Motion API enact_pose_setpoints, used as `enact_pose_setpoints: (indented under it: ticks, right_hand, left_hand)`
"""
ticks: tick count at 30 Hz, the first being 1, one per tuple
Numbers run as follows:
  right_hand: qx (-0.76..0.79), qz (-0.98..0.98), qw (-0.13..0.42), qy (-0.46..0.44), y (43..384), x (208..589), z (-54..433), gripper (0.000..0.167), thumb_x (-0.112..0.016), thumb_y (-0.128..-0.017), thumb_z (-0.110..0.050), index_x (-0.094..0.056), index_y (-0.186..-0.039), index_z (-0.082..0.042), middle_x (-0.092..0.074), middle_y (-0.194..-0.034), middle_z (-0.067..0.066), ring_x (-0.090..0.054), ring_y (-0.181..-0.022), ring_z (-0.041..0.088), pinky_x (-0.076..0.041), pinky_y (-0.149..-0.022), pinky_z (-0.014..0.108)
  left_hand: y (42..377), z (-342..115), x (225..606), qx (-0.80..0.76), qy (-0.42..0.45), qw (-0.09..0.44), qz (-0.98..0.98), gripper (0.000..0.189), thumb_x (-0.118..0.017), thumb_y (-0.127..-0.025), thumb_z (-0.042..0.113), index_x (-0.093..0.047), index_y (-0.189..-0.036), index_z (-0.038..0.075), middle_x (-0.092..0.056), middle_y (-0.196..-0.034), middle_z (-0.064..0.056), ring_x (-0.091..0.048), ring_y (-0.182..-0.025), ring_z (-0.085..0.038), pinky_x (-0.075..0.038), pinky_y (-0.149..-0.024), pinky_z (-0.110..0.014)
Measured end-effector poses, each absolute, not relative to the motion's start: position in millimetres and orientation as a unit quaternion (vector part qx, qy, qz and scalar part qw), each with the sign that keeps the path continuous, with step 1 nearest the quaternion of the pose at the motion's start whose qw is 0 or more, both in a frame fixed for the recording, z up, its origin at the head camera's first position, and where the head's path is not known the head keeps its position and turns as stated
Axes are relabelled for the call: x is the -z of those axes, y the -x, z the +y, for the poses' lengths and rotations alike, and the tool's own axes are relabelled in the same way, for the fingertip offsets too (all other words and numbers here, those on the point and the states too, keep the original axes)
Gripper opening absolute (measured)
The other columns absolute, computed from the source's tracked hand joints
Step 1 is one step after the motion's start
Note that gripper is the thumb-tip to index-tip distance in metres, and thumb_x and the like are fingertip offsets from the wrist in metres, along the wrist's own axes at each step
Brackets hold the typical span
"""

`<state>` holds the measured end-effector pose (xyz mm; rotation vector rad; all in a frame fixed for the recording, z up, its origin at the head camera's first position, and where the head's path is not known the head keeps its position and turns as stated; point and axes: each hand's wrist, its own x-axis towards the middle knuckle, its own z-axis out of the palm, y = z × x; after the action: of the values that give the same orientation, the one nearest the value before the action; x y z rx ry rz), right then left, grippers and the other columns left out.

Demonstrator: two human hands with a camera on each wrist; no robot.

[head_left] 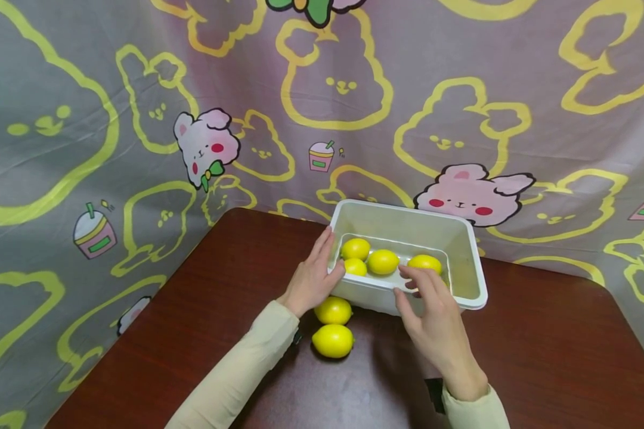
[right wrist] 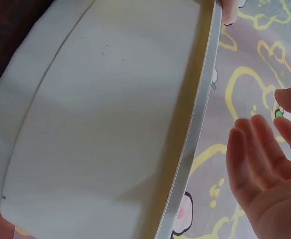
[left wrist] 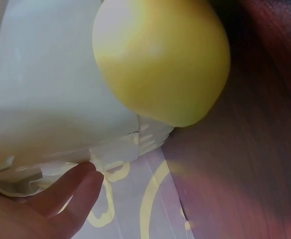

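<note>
A white plastic bin point(head_left: 464, 259) sits at the back of the table with several yellow lemons point(head_left: 383, 261) in it. My left hand point(head_left: 310, 280) rests on its left front corner, fingers along the left side and thumb over the front rim. In the left wrist view, two fingers point(left wrist: 78, 196) lie against the outside, under the rim. My right hand point(head_left: 434, 313) is over the bin's front rim, fingers loosely bent; in the right wrist view nothing is between them. One lemon point(head_left: 425, 264) is partly hidden behind those fingers. Two more lemons point(head_left: 333, 341) lie outside, before the bin.
The dark red-brown table point(head_left: 220, 262) backs onto a hanging cloth point(head_left: 257, 71) with yellow bear and rabbit outlines. The bin stands close to the table's far edge, and its front wall point(right wrist: 115, 99) fills much of the right wrist view.
</note>
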<state>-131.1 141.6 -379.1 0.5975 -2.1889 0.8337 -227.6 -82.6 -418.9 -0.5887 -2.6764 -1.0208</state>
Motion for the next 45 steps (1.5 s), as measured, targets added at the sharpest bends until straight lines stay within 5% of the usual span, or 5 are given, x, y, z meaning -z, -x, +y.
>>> enact_pose_setpoints:
  ticks: [7,14,22,45]
  right_hand:
    - [-0.325,-0.842,0.349,-0.252,125,386,138,0.035,-0.075,-0.076,0.006,-0.065,-0.108,-0.003,-0.064,-0.094,0.001,-0.058,-0.073,0.012,-0.051,-0.063,0.026]
    - [-0.310,-0.866,0.297,-0.256,122,404,133,0.025,-0.077,-0.078,-0.003,-0.066,-0.100,-0.009,-0.061,-0.090,-0.003,-0.057,-0.074,0.010,-0.050,-0.064,0.025]
    - [-0.255,-0.908,0.207,-0.261,121,423,130,0.030,-0.078,-0.081,-0.015,-0.066,-0.109,-0.012,-0.059,-0.109,-0.002,-0.053,-0.103,0.018,-0.049,-0.084,0.040]
    - [-0.221,-0.895,0.132,-0.363,122,452,100,0.051,-0.082,-0.077,-0.020,-0.062,-0.123,-0.010,-0.053,-0.126,0.006,-0.049,-0.113,0.022,-0.045,-0.092,0.040]
  left_hand:
    - [228,-83,419,0.349,0.205,0.107,-0.908,0.067,-0.040,-0.098,0.041,-0.026,-0.155,0.007,-0.013,-0.162,0.002,-0.045,-0.046,-0.020,-0.050,-0.064,-0.037]
    - [228,-84,420,0.345,0.210,0.113,-0.908,0.062,-0.043,-0.100,0.033,-0.027,-0.154,0.007,-0.015,-0.162,0.000,-0.064,-0.085,-0.035,-0.049,-0.088,-0.049]
    - [227,-85,420,0.340,0.213,0.111,-0.909,0.061,-0.042,-0.101,0.033,-0.026,-0.154,0.008,-0.014,-0.162,0.000,-0.065,-0.089,-0.035,-0.048,-0.089,-0.046]
    - [226,-84,419,0.337,0.208,0.110,-0.912,0.062,-0.044,-0.100,0.033,-0.026,-0.154,0.007,-0.014,-0.162,0.000,-0.064,-0.091,-0.038,-0.048,-0.090,-0.049]
